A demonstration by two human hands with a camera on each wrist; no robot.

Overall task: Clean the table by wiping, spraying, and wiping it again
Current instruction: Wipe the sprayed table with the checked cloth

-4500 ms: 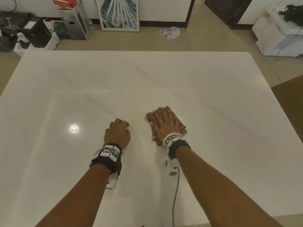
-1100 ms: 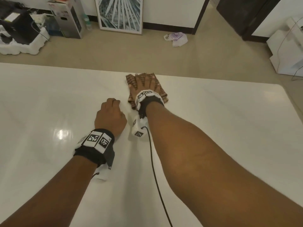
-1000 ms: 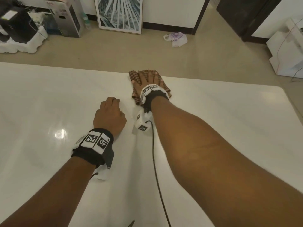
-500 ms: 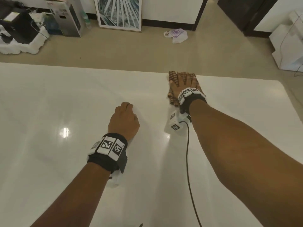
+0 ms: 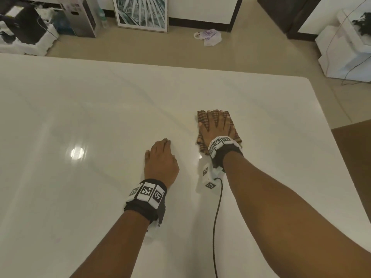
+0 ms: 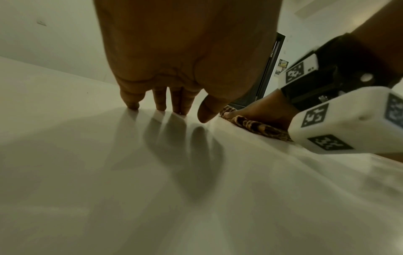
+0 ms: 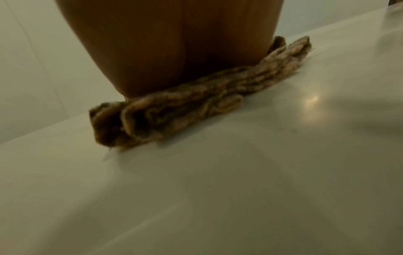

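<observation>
Brown checked cloth (image 5: 202, 127) lies under the right hand (image 5: 217, 127), fingers spread flat, pressing it on the white table (image 5: 100, 117). At its 9 o'clock, the left hand (image 5: 160, 159) rests bent fingertips (image 6: 133, 104) on the tabletop, holding nothing.

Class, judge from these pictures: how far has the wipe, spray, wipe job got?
In hand: a wiping pass. The right hand presses the checked cloth flat on the white table, while the left hand rests fingertips on the table beside it. No spray bottle is in view, so which wiping pass this is cannot be told.

Beige floor (image 5: 160, 49) (a framed picture (image 5: 141, 13) leaning on the white wall (image 5: 200, 7))
</observation>
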